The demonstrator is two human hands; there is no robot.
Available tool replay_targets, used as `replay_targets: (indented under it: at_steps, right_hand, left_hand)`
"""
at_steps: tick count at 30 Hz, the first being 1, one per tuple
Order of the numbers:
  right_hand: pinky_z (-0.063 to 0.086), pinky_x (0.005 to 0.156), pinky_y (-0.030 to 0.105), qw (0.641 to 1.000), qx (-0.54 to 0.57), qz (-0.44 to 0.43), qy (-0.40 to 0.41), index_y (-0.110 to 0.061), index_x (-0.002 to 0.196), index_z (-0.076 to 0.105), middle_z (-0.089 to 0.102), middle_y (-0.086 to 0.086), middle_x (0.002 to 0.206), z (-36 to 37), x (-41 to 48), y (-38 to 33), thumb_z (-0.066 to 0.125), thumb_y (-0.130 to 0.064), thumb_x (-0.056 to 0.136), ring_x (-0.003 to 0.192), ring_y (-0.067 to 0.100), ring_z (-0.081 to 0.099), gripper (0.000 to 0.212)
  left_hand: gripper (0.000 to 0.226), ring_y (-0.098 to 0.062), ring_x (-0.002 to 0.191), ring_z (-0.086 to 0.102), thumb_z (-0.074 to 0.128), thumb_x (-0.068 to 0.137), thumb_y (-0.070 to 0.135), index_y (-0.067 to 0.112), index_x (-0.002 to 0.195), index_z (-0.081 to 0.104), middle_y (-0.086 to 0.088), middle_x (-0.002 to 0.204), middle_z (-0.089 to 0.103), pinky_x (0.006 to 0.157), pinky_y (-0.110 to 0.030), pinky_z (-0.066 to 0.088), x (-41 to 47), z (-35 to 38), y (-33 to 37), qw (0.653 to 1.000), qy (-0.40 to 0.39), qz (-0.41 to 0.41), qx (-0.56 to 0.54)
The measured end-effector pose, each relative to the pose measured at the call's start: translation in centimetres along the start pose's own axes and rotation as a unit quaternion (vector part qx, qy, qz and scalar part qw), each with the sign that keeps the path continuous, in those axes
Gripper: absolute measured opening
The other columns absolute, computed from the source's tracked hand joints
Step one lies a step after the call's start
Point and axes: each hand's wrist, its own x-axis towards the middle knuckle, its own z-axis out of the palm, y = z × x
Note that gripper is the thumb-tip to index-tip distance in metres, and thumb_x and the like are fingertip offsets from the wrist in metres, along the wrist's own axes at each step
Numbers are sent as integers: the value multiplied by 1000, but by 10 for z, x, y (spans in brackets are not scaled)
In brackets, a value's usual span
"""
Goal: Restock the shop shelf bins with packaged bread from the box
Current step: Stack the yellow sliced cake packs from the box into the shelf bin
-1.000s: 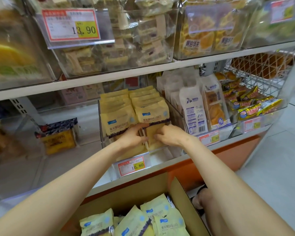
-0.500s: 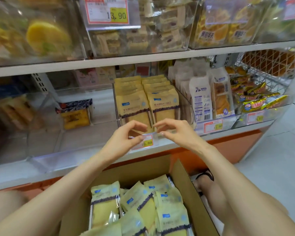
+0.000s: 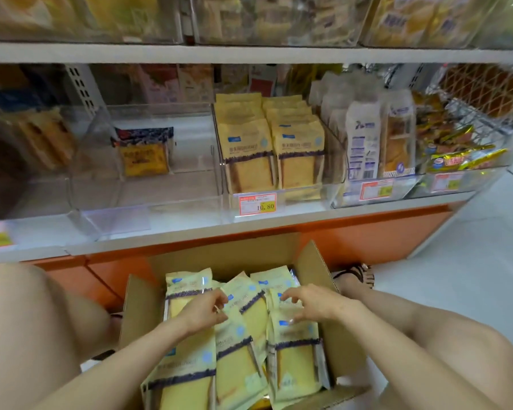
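Left hand [image 3: 203, 312], right hand [image 3: 314, 303] now over box [image 3: 317, 261] (off bin [image 3: 296, 198]).

Bright, even light falls from above and leaves only soft shadows. The clear plastic shelf bins [image 3: 116, 214] catch pale glare on their front walls. Motion blur smears the top row and the edges. The long white shelf board [image 3: 249, 53] bows from wide-angle distortion. The red-and-yellow price tag [image 3: 257, 204] reads sharp.

Long orange base panel [image 3: 367, 241], white metal shelf boards [image 3: 249, 53] above it, pale glossy floor [image 3: 471, 261] to its right.
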Motion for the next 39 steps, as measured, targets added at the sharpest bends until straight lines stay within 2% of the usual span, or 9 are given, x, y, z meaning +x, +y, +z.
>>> replay_targets:
  at_steps: [5, 10, 12, 13, 14, 16, 20, 30, 39]
  right_hand:
    - [39, 101, 36, 998, -36, 37, -24, -27, 142, 38, 45, 4, 144, 25, 27, 13, 67, -23, 85, 130, 24, 42, 64]
    - [35, 107, 36, 999, -19, 42, -21, -24, 142, 40, 43, 2, 145, 39, 38, 27, 68, -21, 84, 133, 26, 37, 64]
    - [40, 95, 33, 999, -19, 35, -17, -22, 123, 56, 55, 4, 129, 39, 41, 29, 69, -21, 83, 122, 26, 46, 42]
    - [42, 82, 31, 999, -18, 32, -10, -23, 99, 62, 61, 2, 110, 39, 41, 29, 69, -19, 82, 108, 24, 51, 19]
    - [39, 69, 30, 1000, -12, 27, 0, -24, 76, 55, 58, -1, 89, 38, 42, 29, 71, -18, 81, 91, 21, 51, 18]
    - [28, 55, 29, 999, 25, 23, 2, -20, 58, 35, 40, -6, 65, 34, 42, 29, 74, -16, 78, 68, 16, 37, 44]
    - [19, 53, 28, 995, 93, -16, -9, -21, 58, 28, 28, -6, 61, 21, 37, 23, 75, -12, 77, 59, 12, 22, 52]
    - [28, 57, 26, 977, 145, -51, 147, -23, 53, 47, 44, -12, 52, -44, 0, 11, 75, -15, 71, 58, 6, 37, 35]
    - [34, 64, 28, 886, 329, -80, 316, -5, 67, 56, 54, 1, 66, -113, -55, 16, 71, -6, 79, 66, 11, 49, 20]
  left_hand:
    - [34, -15, 95, 53, 59, 88, 36, 18, 115, 48, 0, 113, 57, 79, -27, 42, 6, 21, -15, 992, -40, -72, 94]
    - [27, -14, 80, 47, 61, 86, 30, 23, 73, 38, 7, 80, 49, 59, -22, 32, 11, 22, -18, 986, -47, -113, 114]
    - [30, -15, 78, 46, 59, 85, 18, 23, 68, 36, 7, 74, 45, 57, -22, 30, 12, 23, -22, 987, -38, -110, 108]
    - [30, -15, 77, 46, 57, 86, 14, 23, 67, 36, 8, 73, 44, 57, -22, 30, 12, 24, -23, 988, -30, -102, 112]
    - [30, -14, 76, 45, 54, 86, 12, 24, 67, 35, 8, 72, 44, 57, -22, 30, 11, 23, -23, 988, -23, -91, 122]
    - [29, -12, 73, 44, 51, 86, 11, 25, 66, 35, 9, 71, 45, 56, -22, 28, 10, 21, -19, 990, -15, -68, 125]
    - [24, -11, 73, 48, 51, 87, 15, 28, 70, 41, 11, 74, 51, 56, -22, 31, 10, 16, -2, 996, -17, -16, 83]
    - [18, -11, 67, 59, 60, 88, 16, 24, 73, 56, 7, 68, 64, 70, -32, 49, -11, -28, 37, 986, 97, 78, -113]
    - [14, -13, 83, 64, 59, 90, 14, 23, 79, 58, 5, 82, 67, 76, -38, 53, -41, -95, 88, 947, 222, 182, -144]
